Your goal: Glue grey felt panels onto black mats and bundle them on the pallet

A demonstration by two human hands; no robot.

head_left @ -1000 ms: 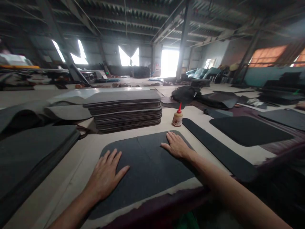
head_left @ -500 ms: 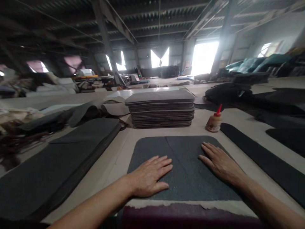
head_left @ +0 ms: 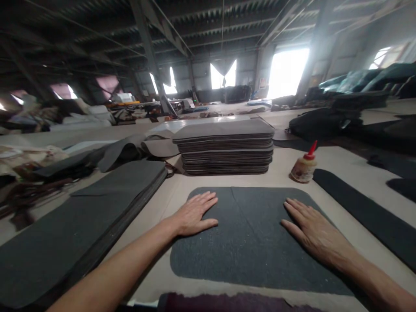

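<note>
A dark grey sheet with rounded corners [head_left: 240, 247] lies flat on the table before me, a thin slanting line running across its upper middle. My left hand [head_left: 196, 213] rests palm down on its upper left part, fingers stretched out. On the right side of the same sheet, my right hand [head_left: 308, 225] lies flat with its fingers out and thumb apart. Neither hand holds anything. Just behind the sheet stands a thick stack of similar grey pieces [head_left: 224, 151]. A glue bottle with a red nozzle [head_left: 303, 167] stands beyond my right hand.
At the left lies a pile of long dark sheets [head_left: 84, 216]. A long dark strip [head_left: 364, 212] stretches along the right side. Black material [head_left: 325, 125] is heaped at the back right, and a curled grey sheet [head_left: 120, 151] lies at the back left.
My left hand has slid up and to the left across the sheet, towards its upper left corner. My right hand stays on the sheet's right side. The view has shifted slightly.
</note>
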